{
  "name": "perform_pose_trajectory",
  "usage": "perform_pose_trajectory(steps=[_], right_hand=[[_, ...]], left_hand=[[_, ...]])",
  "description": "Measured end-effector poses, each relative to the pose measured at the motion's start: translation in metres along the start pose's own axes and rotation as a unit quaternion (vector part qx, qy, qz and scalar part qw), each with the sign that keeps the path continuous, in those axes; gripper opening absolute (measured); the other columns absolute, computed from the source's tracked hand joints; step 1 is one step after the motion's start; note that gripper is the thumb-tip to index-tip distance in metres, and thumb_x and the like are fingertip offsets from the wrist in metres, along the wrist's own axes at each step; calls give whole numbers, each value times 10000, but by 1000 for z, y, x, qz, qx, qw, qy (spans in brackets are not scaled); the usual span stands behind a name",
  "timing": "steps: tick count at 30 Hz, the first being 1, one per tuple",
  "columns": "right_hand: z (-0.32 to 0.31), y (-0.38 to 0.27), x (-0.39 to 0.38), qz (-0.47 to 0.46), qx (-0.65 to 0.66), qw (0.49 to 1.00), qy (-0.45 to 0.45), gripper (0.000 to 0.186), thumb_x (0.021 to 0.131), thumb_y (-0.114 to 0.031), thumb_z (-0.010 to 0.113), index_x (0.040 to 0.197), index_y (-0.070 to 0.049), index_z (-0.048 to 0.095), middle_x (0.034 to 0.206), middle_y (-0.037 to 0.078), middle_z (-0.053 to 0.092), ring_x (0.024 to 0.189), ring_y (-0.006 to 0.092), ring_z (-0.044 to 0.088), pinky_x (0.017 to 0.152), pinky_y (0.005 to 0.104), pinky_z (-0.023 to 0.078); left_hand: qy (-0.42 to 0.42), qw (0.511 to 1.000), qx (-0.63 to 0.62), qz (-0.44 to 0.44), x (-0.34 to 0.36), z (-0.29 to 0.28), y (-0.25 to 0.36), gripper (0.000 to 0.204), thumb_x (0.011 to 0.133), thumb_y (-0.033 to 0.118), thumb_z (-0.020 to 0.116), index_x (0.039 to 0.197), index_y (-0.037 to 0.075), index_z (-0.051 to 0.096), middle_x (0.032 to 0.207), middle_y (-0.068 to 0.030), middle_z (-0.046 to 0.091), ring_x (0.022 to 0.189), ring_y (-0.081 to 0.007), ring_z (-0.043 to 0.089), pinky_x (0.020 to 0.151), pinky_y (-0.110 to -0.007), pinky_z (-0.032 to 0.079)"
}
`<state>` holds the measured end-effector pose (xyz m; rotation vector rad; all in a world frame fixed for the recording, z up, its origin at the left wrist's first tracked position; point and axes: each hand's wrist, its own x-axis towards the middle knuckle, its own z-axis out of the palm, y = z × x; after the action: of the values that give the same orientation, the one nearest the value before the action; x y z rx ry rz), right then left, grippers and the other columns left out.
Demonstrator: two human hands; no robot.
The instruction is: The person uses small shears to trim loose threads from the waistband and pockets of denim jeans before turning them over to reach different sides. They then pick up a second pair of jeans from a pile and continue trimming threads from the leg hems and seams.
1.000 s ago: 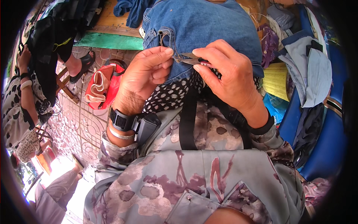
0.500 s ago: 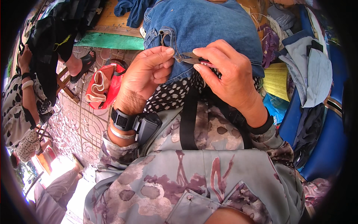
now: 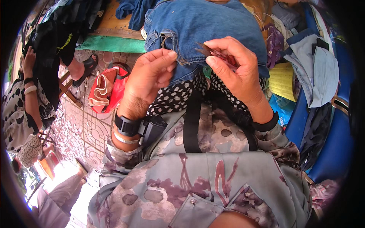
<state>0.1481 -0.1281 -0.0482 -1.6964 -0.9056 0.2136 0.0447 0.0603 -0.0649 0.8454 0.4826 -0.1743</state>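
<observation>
Blue denim jeans (image 3: 213,28) lie bunched across my lap over a black-and-white patterned cloth (image 3: 173,97). My left hand (image 3: 152,70) is closed in a pinch at the left edge of the denim, beside a stitched seam and a frayed opening. What its fingertips hold is too small to make out. Thread snips (image 3: 207,50) with dark pointed blades and reddish handles rest in my right hand (image 3: 237,68), shut around them. The blades point left, apart from my left fingertips, and their tips are spread.
A wooden table (image 3: 114,24) with dark clothes stands ahead. A red bag (image 3: 108,89) lies on the paved floor to the left, near another person's sandalled foot (image 3: 85,70). Folded light denim (image 3: 313,68) hangs over a blue seat (image 3: 330,152) at right, beside a yellow ribbed item (image 3: 282,81).
My right hand has drawn the snips slightly up and right, away from the seam, and their blades have parted. My left hand stays pinched, now slightly left of the seam.
</observation>
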Motion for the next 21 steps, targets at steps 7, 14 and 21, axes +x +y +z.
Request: perform_pose_trajectory(steps=[7,14,21], right_hand=[[-4,-1,0,20,-18,1000,6,229,768,-86,692,972,-15,614,815,74,604,728,151,609,663,255,489],[-11,-4,9,-38,-65,997,4,300,725,-54,716,1001,-34,601,835,79,598,736,182,623,661,261,500],[-7,-5,21,-59,-165,985,-10,347,664,28,708,976,-46,576,856,88,614,735,193,639,628,279,508]], left_hand=[[126,963,221,87,-4,17,-6,129,881,156,618,852,31,598,670,49,515,469,4,354,406,-161,232],[138,856,384,318,-7,26,5,116,859,75,608,784,5,554,689,75,491,655,-3,415,581,-171,346],[96,930,277,223,-9,35,19,75,863,66,606,831,7,573,729,63,515,688,-15,451,608,-174,372]])
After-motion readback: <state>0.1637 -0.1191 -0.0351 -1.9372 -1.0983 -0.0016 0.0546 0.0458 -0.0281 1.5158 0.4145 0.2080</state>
